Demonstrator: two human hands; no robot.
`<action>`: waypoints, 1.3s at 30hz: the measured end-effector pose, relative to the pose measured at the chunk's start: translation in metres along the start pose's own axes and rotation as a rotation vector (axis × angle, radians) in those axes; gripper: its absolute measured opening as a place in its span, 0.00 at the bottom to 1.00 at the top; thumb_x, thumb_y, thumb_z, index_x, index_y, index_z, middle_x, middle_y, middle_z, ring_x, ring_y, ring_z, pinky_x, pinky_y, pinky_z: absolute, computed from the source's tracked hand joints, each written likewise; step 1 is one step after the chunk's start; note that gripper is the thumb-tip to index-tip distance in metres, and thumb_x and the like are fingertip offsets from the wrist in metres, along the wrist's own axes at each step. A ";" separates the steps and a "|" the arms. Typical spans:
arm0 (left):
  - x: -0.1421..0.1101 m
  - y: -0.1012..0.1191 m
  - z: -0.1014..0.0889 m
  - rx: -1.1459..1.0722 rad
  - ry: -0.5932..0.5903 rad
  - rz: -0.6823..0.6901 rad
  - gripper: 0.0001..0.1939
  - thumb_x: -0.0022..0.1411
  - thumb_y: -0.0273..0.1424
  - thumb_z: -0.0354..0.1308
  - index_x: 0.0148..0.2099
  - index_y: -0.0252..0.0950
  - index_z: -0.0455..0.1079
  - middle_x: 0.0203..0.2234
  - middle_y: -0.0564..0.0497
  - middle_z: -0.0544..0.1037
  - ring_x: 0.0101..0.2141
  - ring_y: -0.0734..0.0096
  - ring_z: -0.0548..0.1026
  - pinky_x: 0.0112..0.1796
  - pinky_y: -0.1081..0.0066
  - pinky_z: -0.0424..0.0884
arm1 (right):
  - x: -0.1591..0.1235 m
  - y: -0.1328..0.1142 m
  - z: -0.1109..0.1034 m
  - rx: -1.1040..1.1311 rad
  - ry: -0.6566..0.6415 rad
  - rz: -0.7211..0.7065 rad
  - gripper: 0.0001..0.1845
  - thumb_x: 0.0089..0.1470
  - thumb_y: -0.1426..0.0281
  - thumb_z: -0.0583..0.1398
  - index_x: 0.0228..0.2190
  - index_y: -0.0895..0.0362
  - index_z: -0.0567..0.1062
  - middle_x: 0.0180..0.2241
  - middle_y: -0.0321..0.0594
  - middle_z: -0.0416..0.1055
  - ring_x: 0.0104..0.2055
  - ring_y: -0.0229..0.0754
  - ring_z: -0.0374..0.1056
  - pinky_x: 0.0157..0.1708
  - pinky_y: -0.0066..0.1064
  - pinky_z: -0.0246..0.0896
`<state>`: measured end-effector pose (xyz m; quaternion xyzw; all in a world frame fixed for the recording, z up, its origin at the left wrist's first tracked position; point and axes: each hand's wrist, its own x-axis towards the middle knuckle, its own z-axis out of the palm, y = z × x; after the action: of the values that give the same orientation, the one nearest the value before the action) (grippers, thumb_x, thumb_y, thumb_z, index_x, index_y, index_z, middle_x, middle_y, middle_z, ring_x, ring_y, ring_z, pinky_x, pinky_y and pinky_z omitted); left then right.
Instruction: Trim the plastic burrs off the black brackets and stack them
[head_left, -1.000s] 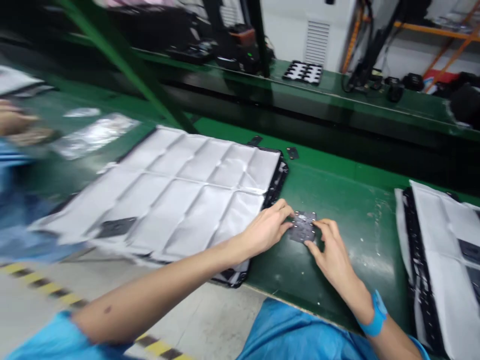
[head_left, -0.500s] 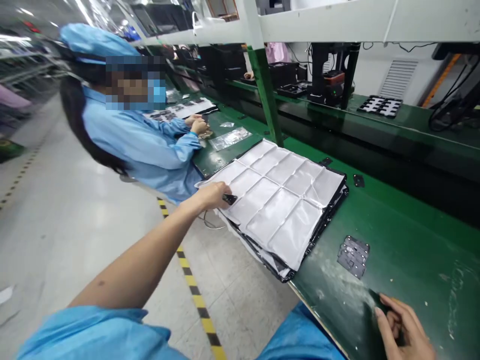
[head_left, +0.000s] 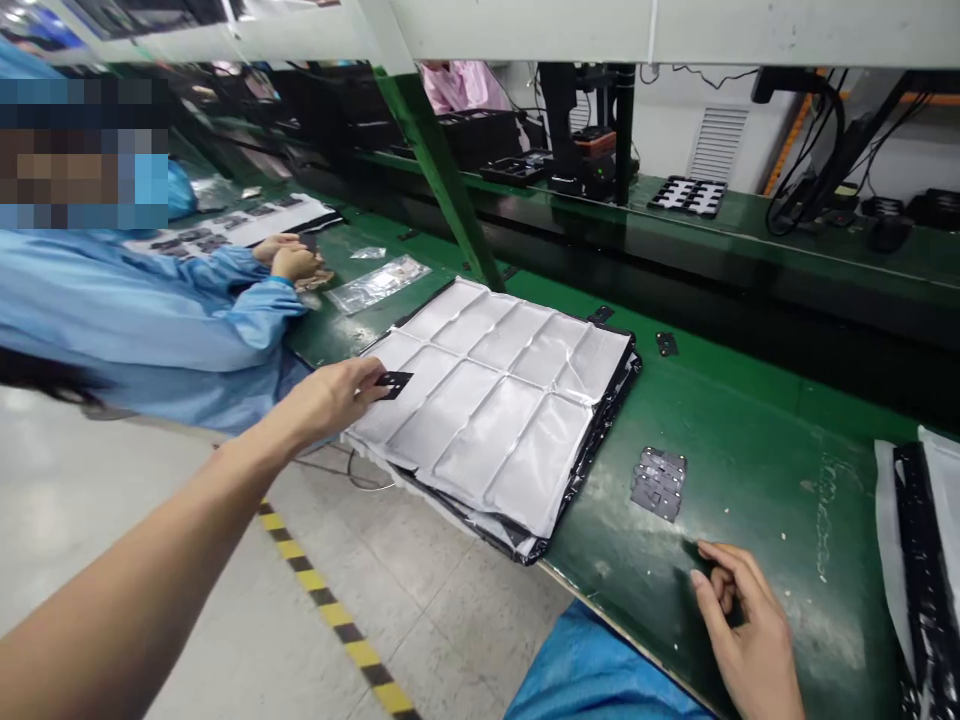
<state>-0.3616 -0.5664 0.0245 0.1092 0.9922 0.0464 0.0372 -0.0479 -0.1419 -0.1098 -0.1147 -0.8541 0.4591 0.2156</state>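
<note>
My left hand [head_left: 341,400] pinches a small flat black plate with holes [head_left: 394,384] between thumb and fingers, over the near left part of a white compartmented tray sheet [head_left: 495,400]. That sheet tops a stack with black trays showing at its edge. My right hand [head_left: 746,620] hovers over or rests on the green bench, fingers partly curled and thumb apart, with nothing in it. Just beyond it lies a group of dark flat plates [head_left: 660,484] set close together on the bench.
Two loose black pieces, one of them a plate [head_left: 666,344], lie behind the stack. Another tray stack [head_left: 926,560] stands at the right edge. A co-worker in a blue sleeve [head_left: 247,310] sits at left, near a clear plastic bag [head_left: 379,284]. A green post [head_left: 442,180] rises behind the stack.
Both hands have left the group of plates on the bench. My left hand went to the stack's near left side and lifted a black plate there. The right hand drew back toward me.
</note>
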 end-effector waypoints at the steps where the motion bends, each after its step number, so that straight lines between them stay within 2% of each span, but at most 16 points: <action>1: -0.007 0.018 0.001 -0.032 0.002 0.045 0.14 0.73 0.38 0.46 0.35 0.38 0.62 0.26 0.55 0.70 0.31 0.70 0.68 0.38 0.75 0.64 | 0.000 -0.004 0.001 0.019 -0.010 0.008 0.12 0.66 0.64 0.63 0.47 0.55 0.80 0.38 0.43 0.75 0.28 0.40 0.69 0.28 0.30 0.68; 3: -0.026 0.067 0.011 -0.138 -0.051 0.199 0.12 0.71 0.38 0.47 0.41 0.37 0.67 0.33 0.52 0.77 0.36 0.67 0.74 0.41 0.74 0.68 | 0.003 -0.015 0.004 0.071 -0.033 0.032 0.11 0.67 0.65 0.63 0.48 0.54 0.80 0.37 0.42 0.74 0.30 0.41 0.69 0.30 0.31 0.68; 4: -0.038 0.098 0.018 -0.275 -0.126 0.334 0.13 0.72 0.38 0.46 0.42 0.38 0.68 0.35 0.50 0.78 0.37 0.65 0.76 0.41 0.72 0.69 | 0.005 -0.022 0.006 0.103 -0.047 0.048 0.11 0.67 0.65 0.62 0.48 0.54 0.79 0.38 0.42 0.74 0.31 0.42 0.70 0.32 0.31 0.69; 6: -0.062 0.164 0.035 -0.463 -0.292 0.533 0.13 0.75 0.38 0.47 0.45 0.39 0.70 0.36 0.49 0.80 0.37 0.63 0.77 0.40 0.70 0.70 | 0.012 -0.038 0.007 0.182 -0.074 0.073 0.13 0.68 0.66 0.62 0.51 0.53 0.78 0.41 0.43 0.74 0.35 0.43 0.71 0.36 0.32 0.70; 9: -0.089 0.250 0.060 -0.675 -0.428 0.779 0.10 0.74 0.32 0.49 0.45 0.40 0.72 0.35 0.51 0.80 0.35 0.65 0.77 0.39 0.70 0.69 | 0.021 -0.055 0.003 0.292 -0.095 0.095 0.17 0.69 0.65 0.60 0.57 0.52 0.76 0.49 0.46 0.74 0.40 0.43 0.72 0.41 0.33 0.71; 11: -0.098 0.288 0.074 -0.787 -0.455 0.838 0.10 0.74 0.31 0.50 0.41 0.39 0.72 0.31 0.52 0.77 0.32 0.67 0.74 0.37 0.71 0.68 | 0.024 -0.057 -0.005 0.330 -0.062 0.154 0.14 0.70 0.64 0.58 0.53 0.53 0.77 0.47 0.46 0.75 0.39 0.43 0.73 0.40 0.32 0.71; 13: -0.102 0.311 0.086 -0.889 -0.455 0.813 0.12 0.73 0.33 0.53 0.36 0.38 0.71 0.28 0.53 0.75 0.30 0.69 0.72 0.34 0.71 0.66 | 0.022 -0.054 -0.015 0.365 0.014 0.251 0.12 0.70 0.62 0.58 0.45 0.55 0.78 0.36 0.41 0.75 0.32 0.40 0.70 0.33 0.29 0.68; 16: -0.107 0.329 0.104 -1.044 -0.550 0.723 0.15 0.75 0.38 0.53 0.35 0.37 0.70 0.26 0.54 0.74 0.27 0.70 0.73 0.31 0.72 0.67 | 0.014 -0.046 -0.028 0.443 0.131 0.378 0.15 0.69 0.58 0.59 0.38 0.56 0.76 0.23 0.32 0.67 0.23 0.36 0.63 0.24 0.26 0.60; 19: -0.117 0.339 0.117 -1.104 -0.657 0.697 0.18 0.78 0.40 0.47 0.37 0.38 0.69 0.24 0.55 0.74 0.23 0.72 0.74 0.30 0.73 0.68 | 0.008 -0.041 -0.036 0.502 0.170 0.414 0.17 0.68 0.56 0.60 0.38 0.57 0.76 0.21 0.30 0.65 0.21 0.34 0.61 0.22 0.25 0.58; 23: -0.126 0.350 0.121 -0.965 -0.560 0.792 0.18 0.78 0.39 0.45 0.34 0.40 0.64 0.20 0.57 0.70 0.23 0.70 0.71 0.29 0.72 0.65 | 0.004 -0.037 -0.047 0.498 0.203 0.405 0.18 0.68 0.55 0.60 0.39 0.58 0.80 0.21 0.30 0.64 0.20 0.33 0.58 0.21 0.25 0.54; 25: -0.128 0.356 0.120 -0.897 -0.510 0.819 0.18 0.78 0.39 0.45 0.33 0.41 0.62 0.20 0.57 0.69 0.23 0.69 0.70 0.28 0.71 0.64 | 0.003 -0.033 -0.052 0.498 0.229 0.390 0.19 0.68 0.56 0.60 0.37 0.57 0.81 0.24 0.32 0.66 0.20 0.33 0.58 0.21 0.26 0.54; 28: -0.130 0.364 0.121 -0.830 -0.472 0.858 0.17 0.77 0.39 0.44 0.33 0.42 0.61 0.22 0.56 0.68 0.23 0.69 0.69 0.28 0.70 0.64 | 0.000 -0.025 -0.054 0.497 0.282 0.359 0.18 0.68 0.57 0.60 0.35 0.57 0.82 0.30 0.38 0.71 0.23 0.34 0.61 0.22 0.27 0.56; 31: -0.132 0.369 0.127 -0.809 -0.440 0.904 0.15 0.77 0.38 0.45 0.36 0.43 0.63 0.23 0.57 0.68 0.23 0.69 0.69 0.27 0.70 0.64 | -0.002 -0.020 -0.054 0.492 0.342 0.311 0.17 0.68 0.59 0.59 0.34 0.56 0.83 0.31 0.40 0.73 0.27 0.38 0.66 0.24 0.28 0.59; 35: -0.132 0.376 0.135 -0.841 -0.445 0.936 0.14 0.77 0.37 0.47 0.35 0.44 0.62 0.21 0.58 0.67 0.20 0.69 0.68 0.24 0.71 0.63 | -0.003 -0.017 -0.058 0.456 0.404 0.269 0.17 0.67 0.61 0.59 0.32 0.55 0.84 0.32 0.41 0.76 0.31 0.41 0.71 0.28 0.29 0.63; 39: -0.132 0.383 0.134 -0.847 -0.512 0.931 0.15 0.76 0.38 0.47 0.34 0.44 0.61 0.20 0.59 0.66 0.20 0.69 0.66 0.24 0.72 0.61 | -0.006 -0.016 -0.061 0.425 0.432 0.290 0.16 0.66 0.63 0.59 0.32 0.55 0.83 0.32 0.41 0.76 0.30 0.41 0.70 0.29 0.30 0.64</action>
<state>-0.1402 -0.2123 -0.0614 0.5087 0.6979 0.4148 0.2865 -0.0136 -0.1079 -0.0688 -0.2822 -0.6486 0.6178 0.3434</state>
